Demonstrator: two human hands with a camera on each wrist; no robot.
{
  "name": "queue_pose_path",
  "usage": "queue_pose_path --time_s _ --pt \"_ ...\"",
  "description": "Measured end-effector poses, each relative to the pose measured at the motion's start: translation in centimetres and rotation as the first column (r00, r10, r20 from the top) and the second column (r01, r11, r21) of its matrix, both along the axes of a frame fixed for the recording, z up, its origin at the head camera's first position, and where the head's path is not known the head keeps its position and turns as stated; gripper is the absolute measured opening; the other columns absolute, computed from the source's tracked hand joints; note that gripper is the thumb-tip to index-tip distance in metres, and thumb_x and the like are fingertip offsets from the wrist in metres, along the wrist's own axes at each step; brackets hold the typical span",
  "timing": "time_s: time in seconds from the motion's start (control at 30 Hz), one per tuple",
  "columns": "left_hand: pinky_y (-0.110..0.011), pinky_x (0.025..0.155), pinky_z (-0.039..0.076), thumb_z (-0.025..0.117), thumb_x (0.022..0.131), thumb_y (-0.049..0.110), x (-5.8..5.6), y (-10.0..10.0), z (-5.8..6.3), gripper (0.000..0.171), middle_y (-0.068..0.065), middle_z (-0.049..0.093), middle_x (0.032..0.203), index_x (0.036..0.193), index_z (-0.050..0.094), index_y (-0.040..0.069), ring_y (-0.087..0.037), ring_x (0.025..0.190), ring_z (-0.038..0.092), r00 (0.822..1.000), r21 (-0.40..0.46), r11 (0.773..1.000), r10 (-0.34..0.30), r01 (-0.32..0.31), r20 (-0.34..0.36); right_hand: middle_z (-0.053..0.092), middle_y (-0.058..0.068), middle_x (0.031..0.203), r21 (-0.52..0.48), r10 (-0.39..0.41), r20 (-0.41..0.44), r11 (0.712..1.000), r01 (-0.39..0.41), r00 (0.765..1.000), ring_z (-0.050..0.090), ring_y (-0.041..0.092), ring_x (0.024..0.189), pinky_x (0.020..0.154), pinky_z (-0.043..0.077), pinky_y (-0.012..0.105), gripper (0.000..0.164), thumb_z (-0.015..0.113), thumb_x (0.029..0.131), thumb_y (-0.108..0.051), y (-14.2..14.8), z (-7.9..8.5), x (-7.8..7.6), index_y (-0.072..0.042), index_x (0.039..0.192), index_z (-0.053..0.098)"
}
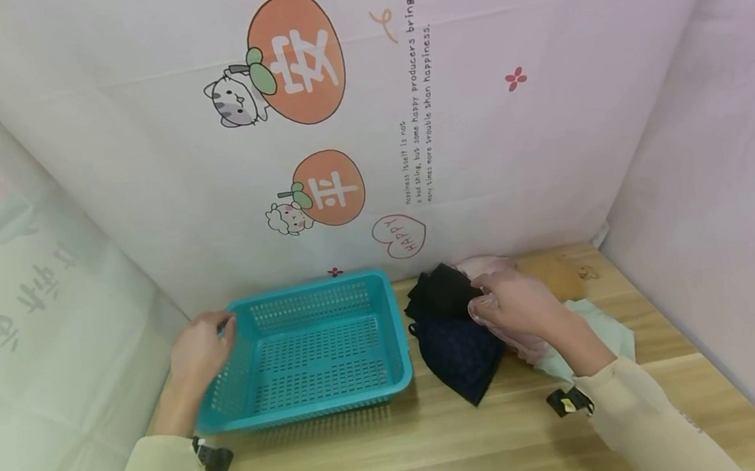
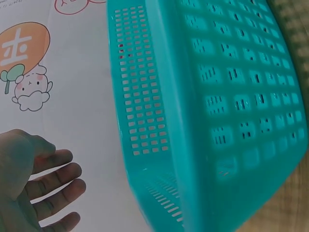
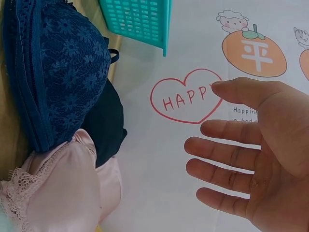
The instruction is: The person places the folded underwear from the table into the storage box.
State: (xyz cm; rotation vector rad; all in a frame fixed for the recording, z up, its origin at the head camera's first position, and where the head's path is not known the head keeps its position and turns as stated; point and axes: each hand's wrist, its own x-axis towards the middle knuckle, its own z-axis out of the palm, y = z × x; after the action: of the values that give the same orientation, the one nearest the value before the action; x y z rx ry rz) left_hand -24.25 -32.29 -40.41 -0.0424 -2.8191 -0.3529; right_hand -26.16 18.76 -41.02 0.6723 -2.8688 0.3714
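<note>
White cloth printed with orange fruit and lettering (image 1: 478,140) hangs behind the wood-grain desk (image 1: 347,469). From here, the nearest garment is the navy lace bra (image 1: 461,357), right of the basket: soft and light, I'd judge, the cup springy, the lace apt to snag; best lifted by its band. The teal basket (image 1: 397,325), left of it and reaching back towards the desk's far edge, looks like light, fairly stiff plastic, sensibly held by opposite rims. The pink bra (image 3: 63,193) and mint cloth (image 1: 611,326) seem similarly limp; the black garment (image 1: 442,294) and mustard piece (image 1: 555,278) lie by the far edge, the latter towards the right corner. The left hand (image 1: 203,350) hangs by the basket's left side, its grip loose, holding nothing; the right hand (image 1: 516,301) reaches over the garments, fingers spread, likewise holding nothing.
</note>
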Motion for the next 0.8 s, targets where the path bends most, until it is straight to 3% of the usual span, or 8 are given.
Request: queue_pose_path --time_s 0.3,0.57,0.8 --pt "-0.062 0.085 0.053 0.049 0.104 0.024 0.4 -1.2 -0.6 0.037 -0.028 0.067 0.119 0.121 0.067 -0.003 -0.048 0.109 0.063 1.0 0.017 1.0 0.005 -0.006 0.029 0.071 0.012 0.122 -0.006 -0.012 0.02 1.0 0.013 1.0 0.068 0.033 0.11 0.089 0.057 0.052 0.042 0.064 0.095 -0.033 -0.2 -0.3 0.0 -0.005 0.127 0.065" --pt "-0.06 0.083 0.054 0.049 0.104 0.026 0.4 -1.9 -0.8 0.037 -0.026 0.068 0.12 0.124 0.066 -0.001 -0.046 0.108 0.064 0.997 0.023 0.999 0.029 -0.03 0.065 0.071 0.01 0.123 -0.025 -0.02 0.032 0.999 0.02 0.999 0.067 0.032 0.112 0.09 0.056 0.051 0.042 0.058 0.096 -0.034 -0.3 -0.4 0.1 -0.007 0.127 0.066" --pt "-0.061 0.086 0.053 0.049 0.104 0.025 0.4 -2.4 -0.9 0.036 -0.025 0.069 0.119 0.124 0.066 0.0 -0.046 0.109 0.064 0.998 0.024 0.999 0.031 -0.033 0.057 0.071 0.011 0.123 -0.027 -0.024 0.035 0.999 0.025 0.999 0.068 0.032 0.11 0.089 0.057 0.051 0.041 0.058 0.097 -0.034 -0.3 -0.4 0.3 -0.007 0.127 0.066"
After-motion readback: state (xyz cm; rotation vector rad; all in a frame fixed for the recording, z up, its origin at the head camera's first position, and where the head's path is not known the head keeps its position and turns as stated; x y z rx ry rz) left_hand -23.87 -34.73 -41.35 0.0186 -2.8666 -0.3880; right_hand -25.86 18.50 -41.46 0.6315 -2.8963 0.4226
